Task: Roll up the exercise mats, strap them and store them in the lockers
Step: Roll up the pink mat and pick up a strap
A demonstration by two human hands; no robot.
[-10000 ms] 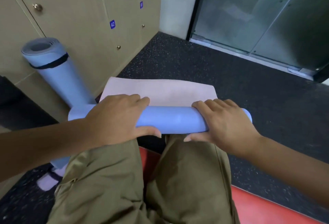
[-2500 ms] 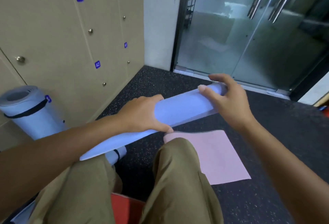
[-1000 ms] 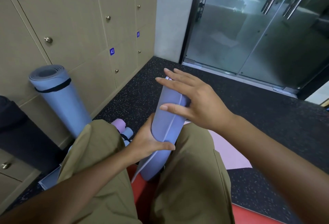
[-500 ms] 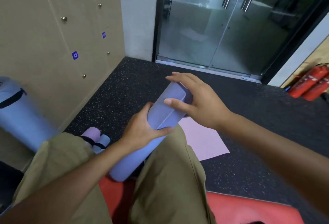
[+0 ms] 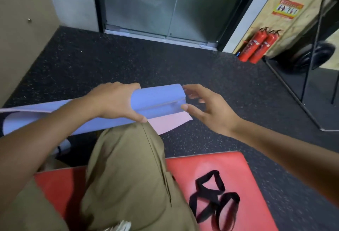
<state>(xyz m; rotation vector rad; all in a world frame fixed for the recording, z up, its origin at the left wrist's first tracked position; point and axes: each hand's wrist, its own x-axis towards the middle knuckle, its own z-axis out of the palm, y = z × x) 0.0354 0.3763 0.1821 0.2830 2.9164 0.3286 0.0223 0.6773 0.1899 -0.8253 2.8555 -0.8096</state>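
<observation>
A rolled blue mat (image 5: 157,100) lies crosswise over my knees, its loose edge running along the roll. My left hand (image 5: 117,102) grips it around the middle, thumb underneath. My right hand (image 5: 207,108) hovers at the roll's right end with spread, relaxed fingers and holds nothing. A flat pink mat (image 5: 170,122) lies on the floor under the roll. Black straps (image 5: 212,197) lie tangled on the red mat (image 5: 238,172) to the right of my leg. Another pale mat edge (image 5: 33,107) shows at the left.
Tan locker doors (image 5: 22,29) line the left wall. Glass doors (image 5: 165,5) stand ahead. Two red fire extinguishers (image 5: 256,47) lean against the right wall beside a black metal frame (image 5: 311,56). Dark speckled floor (image 5: 110,62) spreads in front.
The view has swung right, away from the lockers. The blue roll has gone from tilted upright to lying crosswise. My right hand has come off its end, and the straps came into view.
</observation>
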